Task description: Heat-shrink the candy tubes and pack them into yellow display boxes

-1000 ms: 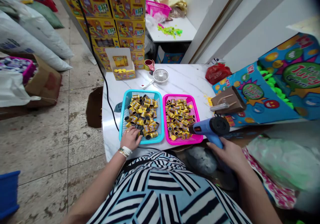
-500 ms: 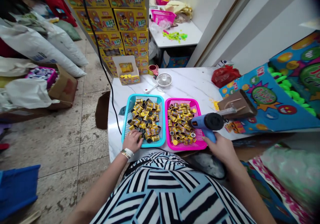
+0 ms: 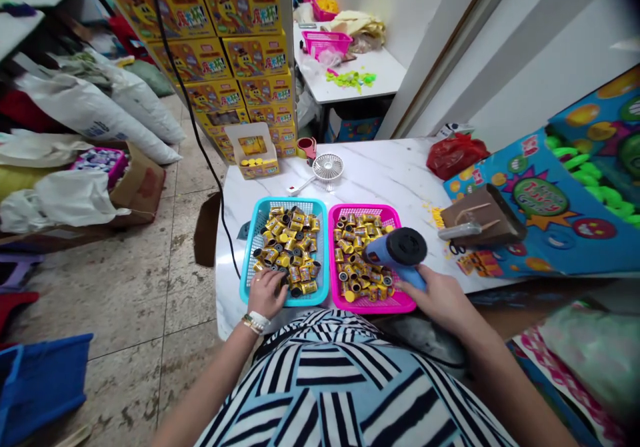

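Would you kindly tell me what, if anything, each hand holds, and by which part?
The right hand holds the blue heat gun by its handle. The left hand is among small yellow containers; whether it grips one cannot be told.

One camera sits up on the person's head. It looks forward and down, past the blue, black and white patterned cloth top (image 3: 330,380), to the bare left hand (image 3: 267,294) and bare right hand (image 3: 444,302). The white marble-look table (image 3: 383,174) is near, in the middle. The flat white table (image 3: 390,72) behind it is farther off, near the top.
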`<act>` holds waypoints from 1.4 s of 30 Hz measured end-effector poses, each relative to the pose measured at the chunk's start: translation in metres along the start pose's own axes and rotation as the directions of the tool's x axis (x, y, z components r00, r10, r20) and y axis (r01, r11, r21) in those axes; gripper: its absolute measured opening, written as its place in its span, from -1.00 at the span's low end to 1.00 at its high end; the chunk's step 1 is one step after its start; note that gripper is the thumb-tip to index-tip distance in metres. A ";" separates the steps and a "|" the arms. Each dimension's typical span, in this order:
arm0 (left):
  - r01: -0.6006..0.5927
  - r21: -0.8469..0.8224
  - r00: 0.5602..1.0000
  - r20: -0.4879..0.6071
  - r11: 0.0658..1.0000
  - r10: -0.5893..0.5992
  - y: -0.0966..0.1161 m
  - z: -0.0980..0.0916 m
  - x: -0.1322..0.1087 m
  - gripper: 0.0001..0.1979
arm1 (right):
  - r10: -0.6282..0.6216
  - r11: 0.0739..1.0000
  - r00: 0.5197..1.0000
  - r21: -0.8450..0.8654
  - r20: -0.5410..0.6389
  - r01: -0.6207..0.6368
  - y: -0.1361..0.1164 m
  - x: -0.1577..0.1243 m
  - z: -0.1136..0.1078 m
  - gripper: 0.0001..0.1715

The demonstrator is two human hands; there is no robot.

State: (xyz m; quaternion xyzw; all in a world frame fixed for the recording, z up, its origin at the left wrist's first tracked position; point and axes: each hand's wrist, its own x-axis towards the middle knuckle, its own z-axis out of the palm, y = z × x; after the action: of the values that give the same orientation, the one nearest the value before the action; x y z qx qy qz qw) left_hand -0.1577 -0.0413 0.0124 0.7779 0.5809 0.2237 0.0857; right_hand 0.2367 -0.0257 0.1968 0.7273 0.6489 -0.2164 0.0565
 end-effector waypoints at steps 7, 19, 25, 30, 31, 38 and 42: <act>-0.106 -0.058 0.989 0.100 0.993 0.111 0.083 0.035 0.091 -0.64 | 0.113 0.984 0.991 0.146 -0.068 -0.102 0.006 -0.011 -0.009 -0.40; -0.336 0.036 0.838 0.468 0.941 0.281 0.165 0.095 0.108 -0.30 | 0.350 0.923 0.935 0.187 -0.049 -0.336 0.076 -0.049 -0.006 -0.39; -0.380 -0.014 0.828 0.441 0.925 0.347 0.181 0.103 0.129 -0.52 | 0.222 0.941 0.974 0.272 -0.045 -0.202 0.058 -0.027 -0.007 -0.40; -0.441 -0.197 0.736 0.479 0.876 0.478 0.159 0.111 0.110 -0.55 | 0.139 0.953 0.986 0.284 -0.094 -0.107 0.061 0.001 -0.009 -0.42; -0.472 -0.255 0.708 0.461 0.844 0.535 0.154 0.108 0.106 -0.59 | 0.141 0.951 0.987 0.288 -0.083 -0.112 0.066 0.003 -0.009 -0.42; -0.447 -0.182 0.761 0.437 0.876 0.479 0.176 0.118 0.144 -0.36 | 0.183 0.950 0.983 0.259 -0.017 -0.173 0.080 0.017 -0.006 -0.46; -0.439 -0.181 0.730 0.498 0.880 0.467 0.177 0.119 0.145 -0.37 | 0.156 0.959 0.987 0.243 -0.024 -0.146 0.079 0.017 -0.008 -0.45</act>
State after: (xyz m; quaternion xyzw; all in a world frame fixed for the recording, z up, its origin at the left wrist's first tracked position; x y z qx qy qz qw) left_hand 0.0811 0.0552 0.0127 0.9241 0.3214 0.0300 0.2046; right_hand 0.3168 -0.0192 0.1821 0.7807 0.5615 -0.2728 -0.0293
